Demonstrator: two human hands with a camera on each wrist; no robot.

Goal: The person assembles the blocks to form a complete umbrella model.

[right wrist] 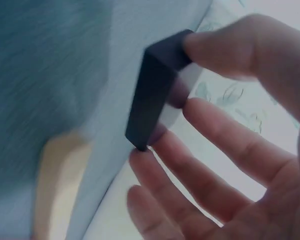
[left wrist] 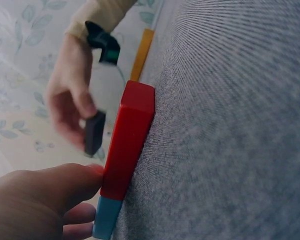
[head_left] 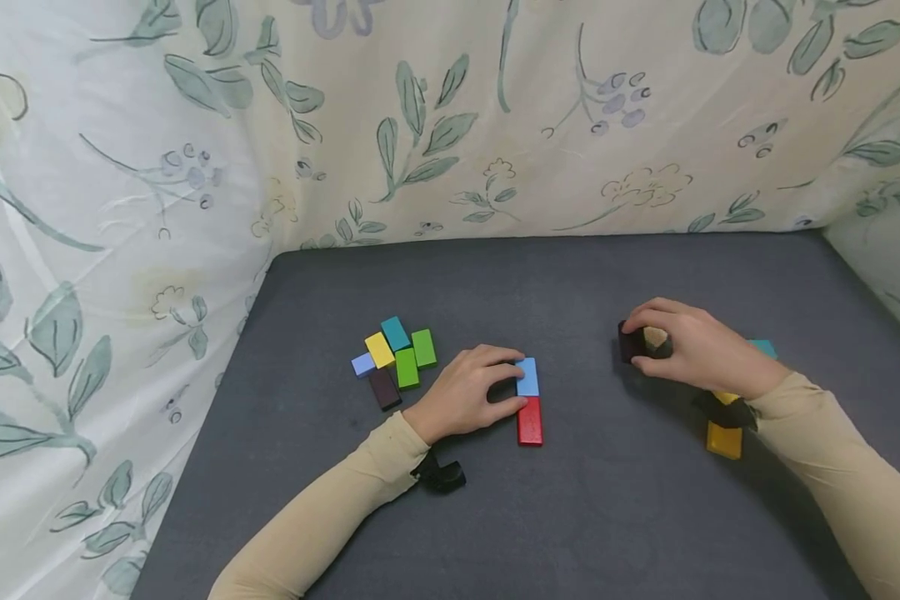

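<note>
My left hand rests at the left side of a light blue block and a red block, which lie end to end in a line. Its thumb touches the red block near the joint, while the curled fingers hold the light blue one. Raised above the table, my right hand pinches a black block between thumb and fingertips. Below that hand, a wood-coloured block shows on the table, partly hidden and blurred.
Several blocks lie bunched to the left, among them a dark block, a green block and a yellow block. Under the right forearm, an orange-yellow block and a teal block are partly covered. Patterned cloth borders the grey table.
</note>
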